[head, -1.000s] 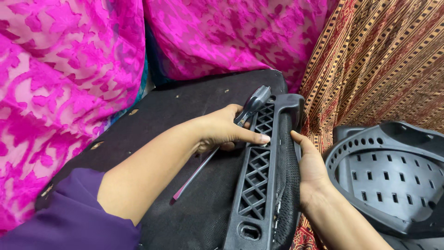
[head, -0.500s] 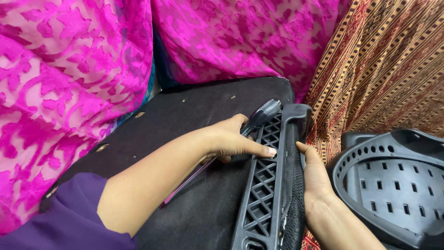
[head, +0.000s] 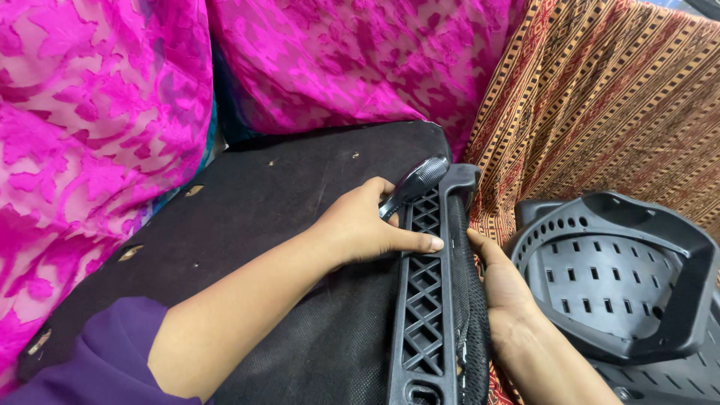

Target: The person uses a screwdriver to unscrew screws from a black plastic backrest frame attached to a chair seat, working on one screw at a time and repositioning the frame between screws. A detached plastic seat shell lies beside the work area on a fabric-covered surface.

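My left hand [head: 367, 225] is closed around a tool with a grey ribbed handle [head: 416, 182]; its thumb presses on the black plastic lattice frame [head: 424, 315]. The tool's shaft is hidden under the hand. My right hand [head: 504, 289] rests against the right side of that frame, fingers flat on the black mesh along its edge. The frame lies lengthwise on a black fabric-covered board [head: 270, 202].
A dark grey perforated plastic shell [head: 615, 277] sits at the right. Pink patterned cloth [head: 90, 135] covers the left and back. Brown striped cloth [head: 600, 97] hangs at the upper right. A purple sleeve [head: 97, 352] covers my left upper arm.
My left hand has drawn the tool in, so the pink shaft seen lying on the black board is now hidden beneath the hand and forearm. The right hand stays against the frame.
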